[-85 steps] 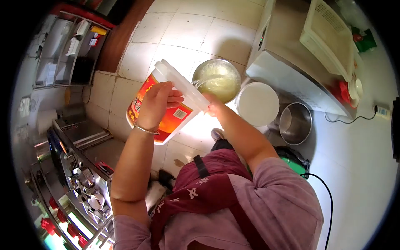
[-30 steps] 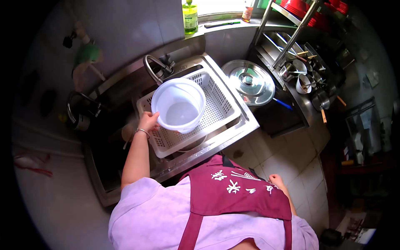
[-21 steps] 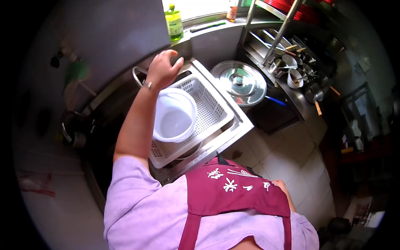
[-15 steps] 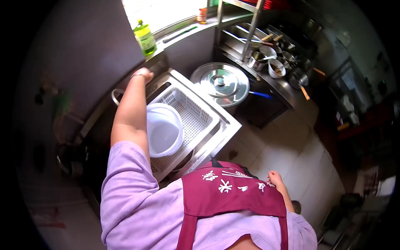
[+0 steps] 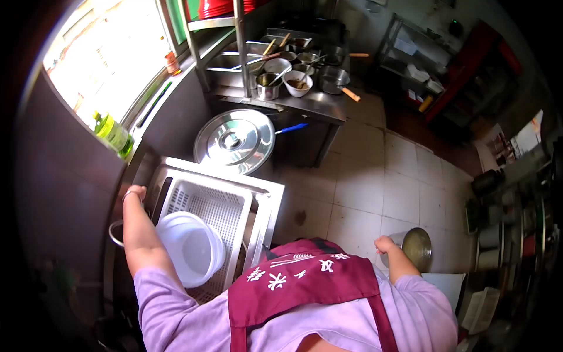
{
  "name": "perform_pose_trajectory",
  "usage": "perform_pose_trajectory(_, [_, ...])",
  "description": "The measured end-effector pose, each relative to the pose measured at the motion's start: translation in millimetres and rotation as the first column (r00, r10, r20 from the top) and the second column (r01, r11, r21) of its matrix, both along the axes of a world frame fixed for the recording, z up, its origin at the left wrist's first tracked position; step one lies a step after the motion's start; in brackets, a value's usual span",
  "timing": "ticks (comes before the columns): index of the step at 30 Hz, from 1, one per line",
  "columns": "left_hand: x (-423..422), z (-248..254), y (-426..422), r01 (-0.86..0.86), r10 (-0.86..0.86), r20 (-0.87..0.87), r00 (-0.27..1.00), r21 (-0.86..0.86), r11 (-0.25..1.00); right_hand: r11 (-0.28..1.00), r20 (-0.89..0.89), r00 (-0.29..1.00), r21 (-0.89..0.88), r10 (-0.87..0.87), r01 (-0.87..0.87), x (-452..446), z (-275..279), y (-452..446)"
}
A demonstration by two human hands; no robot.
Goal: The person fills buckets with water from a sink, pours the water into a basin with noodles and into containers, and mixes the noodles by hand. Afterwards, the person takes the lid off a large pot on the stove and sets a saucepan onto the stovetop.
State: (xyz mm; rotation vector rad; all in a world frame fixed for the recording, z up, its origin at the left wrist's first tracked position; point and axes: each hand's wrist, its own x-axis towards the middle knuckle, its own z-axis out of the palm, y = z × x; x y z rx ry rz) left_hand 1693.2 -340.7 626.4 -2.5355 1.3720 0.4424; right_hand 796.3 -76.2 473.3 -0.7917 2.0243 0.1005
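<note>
My left hand [image 5: 137, 192] reaches to the wall side of the sink, behind the basin's back corner. Its fingers are curled in, and what they hold, if anything, is hidden. A white plastic bucket [image 5: 190, 249] stands untouched in a white perforated basket [image 5: 221, 205] on the steel sink [image 5: 271, 202]. Part of the curved tap [image 5: 115, 233] shows beside my left forearm. My right hand [image 5: 384, 244] is out at my right side, loosely closed with nothing visible in it. Beyond it, a metal bowl [image 5: 417, 249] with pale contents is on the floor.
A large round steel lid [image 5: 234, 141] lies beyond the sink, with a blue handle [image 5: 292, 128] beside it. Pots and bowls [image 5: 299, 84] crowd the steel counter. A green bottle [image 5: 113, 136] stands on the window sill. Shelving [image 5: 410, 53] stands at the back right.
The bucket, earlier held by my left hand, now sits released in the basket. That hand moved up past it to the wall side. The view swung right, bringing the floor bowl into sight.
</note>
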Motion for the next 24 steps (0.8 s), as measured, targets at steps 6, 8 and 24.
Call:
perform_pose_trajectory(6, [-60.5,53.9,19.8,-0.031,0.030,0.024,0.999,0.045,0.998,0.987,0.151,0.984,-0.149,0.090,-0.068,47.6,-1.4,-35.7])
perform_pose_trajectory(8, [-61.2,52.2,21.4,-0.103,0.102,-0.058,0.993,-0.026,0.994,0.971,0.176,0.976,-0.221,0.129,-0.089,68.5,12.7,-44.2])
perform_pose_trajectory(24, [-95.2,15.9,15.6,-0.159,0.142,-0.139,0.980,-0.126,0.979,0.972,0.020,0.974,-0.072,0.225,-0.223,50.1,42.8,-14.6])
